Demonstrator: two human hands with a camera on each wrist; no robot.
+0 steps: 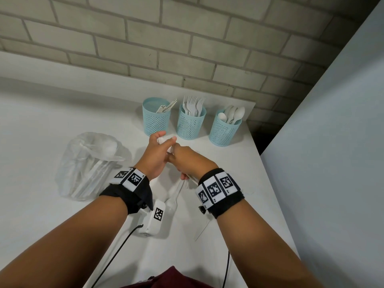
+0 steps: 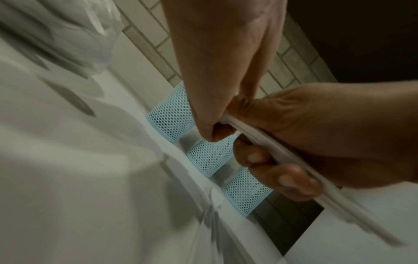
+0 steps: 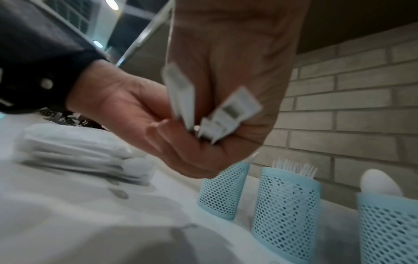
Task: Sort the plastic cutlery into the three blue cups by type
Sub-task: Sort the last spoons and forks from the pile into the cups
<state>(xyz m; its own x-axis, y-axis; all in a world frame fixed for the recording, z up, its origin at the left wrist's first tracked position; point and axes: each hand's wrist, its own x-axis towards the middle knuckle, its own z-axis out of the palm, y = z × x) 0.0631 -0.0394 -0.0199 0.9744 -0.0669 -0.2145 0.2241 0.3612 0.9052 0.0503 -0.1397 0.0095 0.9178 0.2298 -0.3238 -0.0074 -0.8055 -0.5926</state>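
Note:
Three blue mesh cups stand at the back of the white table: the left cup (image 1: pixel 156 119) holds knives, the middle cup (image 1: pixel 191 123) forks, the right cup (image 1: pixel 224 132) spoons. Just in front of them my left hand (image 1: pixel 165 139) and right hand (image 1: pixel 176 155) meet on a small bundle of white plastic cutlery (image 2: pixel 282 155). The left hand pinches one end. The right hand's fingers (image 2: pixel 291 180) curl round the handles, whose square ends (image 3: pixel 235 110) stick out below the palm. What types are in the bundle is hidden.
A clear plastic bag (image 1: pixel 89 165) with more white cutlery lies left of the hands. A white tagged device (image 1: pixel 154 217) with a black cable sits near the table's front. Clear loose cutlery (image 1: pixel 174 196) lies under the wrists. A pale wall (image 1: pixel 332 163) bounds the right side.

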